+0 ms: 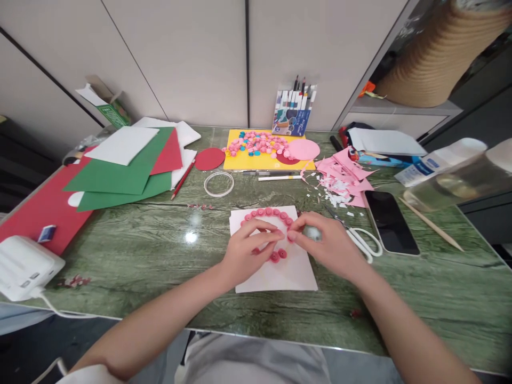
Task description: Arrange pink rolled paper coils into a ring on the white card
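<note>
A white paper sheet (276, 278) lies in front of me, with pink rolled-paper coils (269, 212) forming a curved, ring-like row on it. Two more coils (279, 255) sit at the lower part of the row. Over the left side of the sheet, my left hand (250, 248) is closed in a pinch; whatever is between its fingertips is too small to make out. My right hand (330, 242) pinches a pink paper coil (290, 235) at the right side of the row. Both hands partly cover the row.
Behind the sheet, a yellow card (236, 160) carries many small pink and blue coils. Scissors (366, 242), a phone (392, 223) and a wooden stick (432, 224) lie to the right. A tape roll (218, 184), red pencil (184, 180) and green paper (116, 176) lie left.
</note>
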The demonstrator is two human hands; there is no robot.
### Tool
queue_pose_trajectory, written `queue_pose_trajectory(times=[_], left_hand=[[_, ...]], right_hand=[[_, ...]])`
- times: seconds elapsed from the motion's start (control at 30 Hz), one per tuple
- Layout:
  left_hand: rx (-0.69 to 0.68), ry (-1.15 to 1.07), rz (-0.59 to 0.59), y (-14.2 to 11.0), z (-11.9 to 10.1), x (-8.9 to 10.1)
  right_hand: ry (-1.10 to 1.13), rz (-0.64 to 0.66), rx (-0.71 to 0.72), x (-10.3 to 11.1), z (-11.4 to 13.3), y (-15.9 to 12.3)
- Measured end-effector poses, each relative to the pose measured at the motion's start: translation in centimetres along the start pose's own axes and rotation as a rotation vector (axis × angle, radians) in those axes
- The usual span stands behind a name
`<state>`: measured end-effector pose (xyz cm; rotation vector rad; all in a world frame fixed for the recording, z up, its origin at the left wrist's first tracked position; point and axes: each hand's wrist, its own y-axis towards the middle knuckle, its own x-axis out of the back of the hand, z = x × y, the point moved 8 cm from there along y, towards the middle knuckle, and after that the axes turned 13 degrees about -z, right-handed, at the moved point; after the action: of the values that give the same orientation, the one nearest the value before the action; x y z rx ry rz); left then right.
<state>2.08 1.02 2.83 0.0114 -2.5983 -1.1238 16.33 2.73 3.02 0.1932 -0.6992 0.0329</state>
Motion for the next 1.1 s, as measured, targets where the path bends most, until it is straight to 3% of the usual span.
queue_pose_trajectory(times=[0.27,0.5,0.87,0.97,1.03,1.1], left_hand=[[-0.12,0.104,-0.085,0.0,-0.9,0.6],[-0.153,0.105,-0.076,-0.2,-1.0,0.5],[-0.192,0.115,-0.048,-0.7,-1.4,0.1],[-0.209,0.193,-0.08,-0.5,-1.7,0.5],[-0.217,0.244,-0.029,-0.4,-1.9,0.3],[-0.221,0.293,0.147,-0.8,-1.8,-0.9]], right_hand=[[0.118,0.062,-0.11,-1.7,-0.1,-0.8],[0.167,0.053,-0.153,-2.1,0.2,-1.0],[0.056,0.036,-0.111,-2.0,0.3,-1.0],[0.068,0.034,-0.136,-1.0,-0.7,-0.4],[0.044,0.055,-0.165,-0.1,-2.0,0.1],[-0.011,0.16,-0.19,0.0,-3.5,0.3]])
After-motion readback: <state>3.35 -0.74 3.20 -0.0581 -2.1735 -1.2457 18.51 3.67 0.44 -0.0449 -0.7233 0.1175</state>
